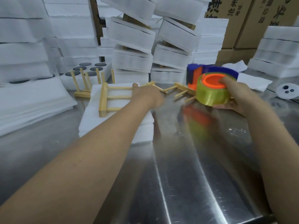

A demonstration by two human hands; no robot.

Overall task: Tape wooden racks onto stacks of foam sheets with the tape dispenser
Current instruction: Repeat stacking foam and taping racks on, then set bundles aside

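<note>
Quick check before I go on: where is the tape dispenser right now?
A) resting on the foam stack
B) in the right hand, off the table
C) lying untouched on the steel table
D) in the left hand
B: the right hand grips the tape dispenser with the palm under the roll, clear of the steel table, while the left hand holds the wooden rack on the foam stack.

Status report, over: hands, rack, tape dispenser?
Left hand grips wooden rack on foam stack. Right hand holds tape dispenser. Second rack lies between them.
</note>
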